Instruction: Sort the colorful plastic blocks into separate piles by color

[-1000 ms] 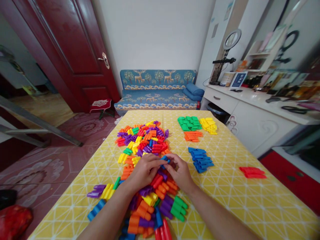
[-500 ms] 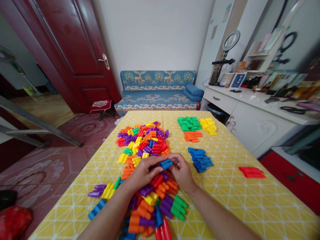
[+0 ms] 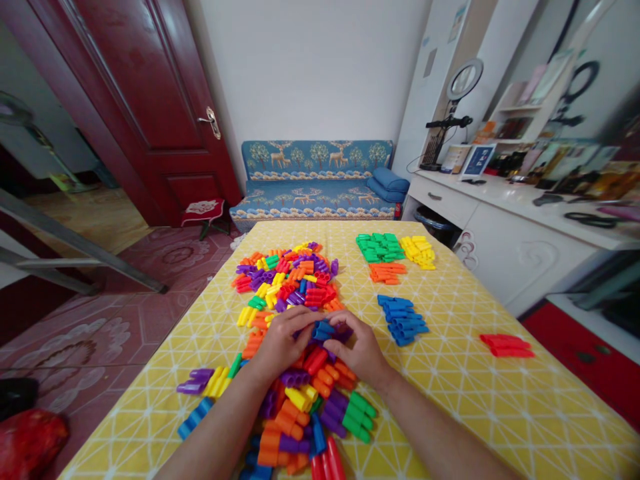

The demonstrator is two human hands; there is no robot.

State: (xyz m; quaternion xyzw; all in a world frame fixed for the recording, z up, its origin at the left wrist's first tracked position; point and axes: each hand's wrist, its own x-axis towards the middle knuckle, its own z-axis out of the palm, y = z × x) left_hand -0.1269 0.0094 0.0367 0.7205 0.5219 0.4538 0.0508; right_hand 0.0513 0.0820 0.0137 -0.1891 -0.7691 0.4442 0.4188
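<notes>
Both of my hands meet over a big mixed heap of coloured tube blocks point(image 3: 295, 293) on a yellow patterned tablecloth point(image 3: 460, 393). A blue block point(image 3: 323, 329) sits between them, pinched by the fingers of my left hand point(image 3: 280, 343) and my right hand point(image 3: 357, 350). A purple block shows just under my right fingers. More mixed blocks point(image 3: 310, 420) lie beneath my wrists, toward me.
Sorted piles lie to the right: green point(image 3: 379, 247), yellow point(image 3: 417, 251), orange point(image 3: 387, 272), blue point(image 3: 403, 319), red point(image 3: 506, 345). A white dresser point(image 3: 505, 227) stands to the right, a blue sofa point(image 3: 315, 180) beyond the table, a dark red door point(image 3: 145, 100) at left.
The blue block, held slightly higher half a second ago, has come down and a little left between my hands. Both hands have closed in over the heap.
</notes>
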